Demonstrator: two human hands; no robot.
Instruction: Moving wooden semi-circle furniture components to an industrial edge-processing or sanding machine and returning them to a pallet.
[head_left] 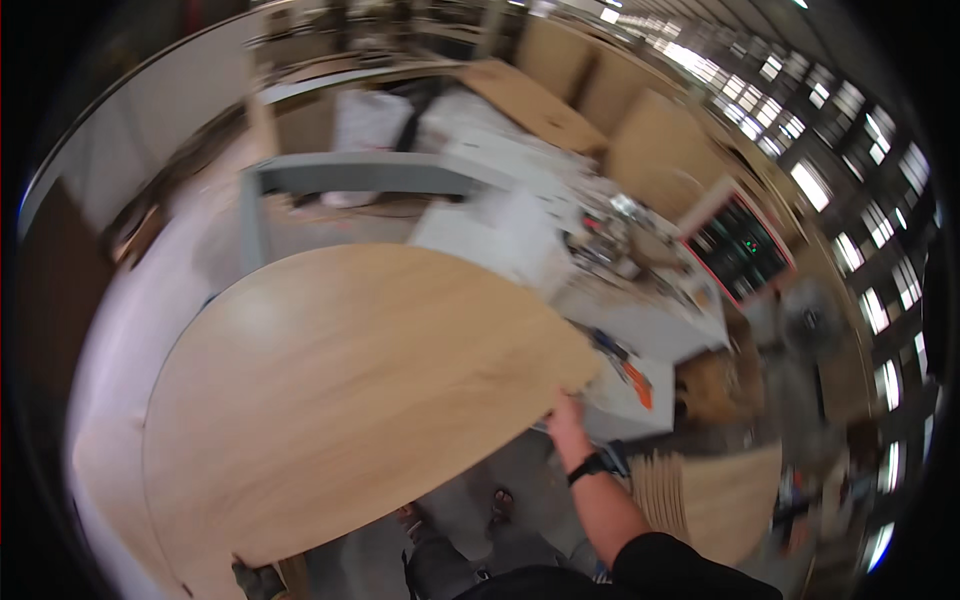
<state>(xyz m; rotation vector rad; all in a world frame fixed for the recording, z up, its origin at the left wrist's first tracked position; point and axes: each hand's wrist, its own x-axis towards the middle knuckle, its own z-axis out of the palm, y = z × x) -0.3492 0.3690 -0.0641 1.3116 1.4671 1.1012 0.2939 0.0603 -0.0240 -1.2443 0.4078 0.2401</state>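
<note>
A large wood-grain board [360, 400] with a rounded far edge and a straighter near edge fills the middle of the head view. My right hand [565, 412] is closed on the board's right end, with a dark watch [597, 465] on that wrist. At the board's near left corner, a dark shape [258, 578] touches the edge by the picture's rim. It may be my left hand in a glove, but blur hides its fingers. Just past my right hand, an orange-handled tool [637, 385] lies on a white surface.
Behind the board stands a grey metal frame [350, 172]. A cluttered white worktop [640, 320] extends to the right, near a control panel with a red border [738, 243]. Stacked curved wooden pieces [700, 505] are beside my right forearm. Large brown sheets [655, 150] lean at the back.
</note>
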